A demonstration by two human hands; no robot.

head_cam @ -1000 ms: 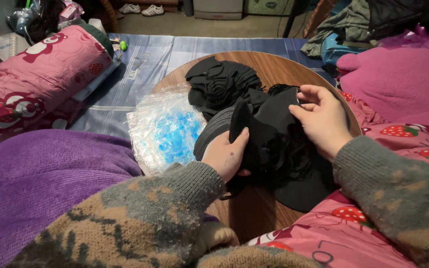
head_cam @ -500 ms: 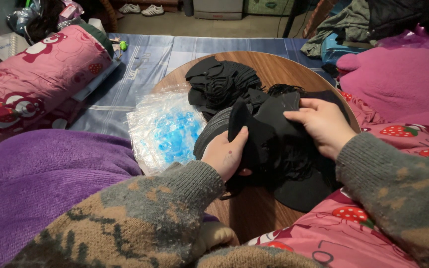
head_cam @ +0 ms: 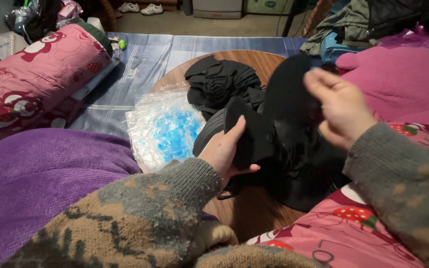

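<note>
My left hand [head_cam: 227, 149] grips a black fabric piece [head_cam: 248, 134] by its edge, over a round wooden table [head_cam: 247, 62]. My right hand [head_cam: 338, 111] is raised and blurred, pinching another part of the black fabric [head_cam: 289, 92] and lifting it. Beneath both hands lies a heap of black fabric [head_cam: 304, 168]. A second pile of black fabric pieces [head_cam: 222, 82] sits further back on the table.
A clear plastic bag with blue contents [head_cam: 162, 129] lies at the table's left edge. A purple blanket [head_cam: 40, 178] covers my lap on the left. A pink patterned bolster [head_cam: 31, 74] lies left, a magenta cushion [head_cam: 403, 79] right, a striped blue mat [head_cam: 140, 59] behind.
My right hand has risen from the heap and swung up to the right, pulling a flap of black fabric with it. My left hand keeps its grip in much the same place.
</note>
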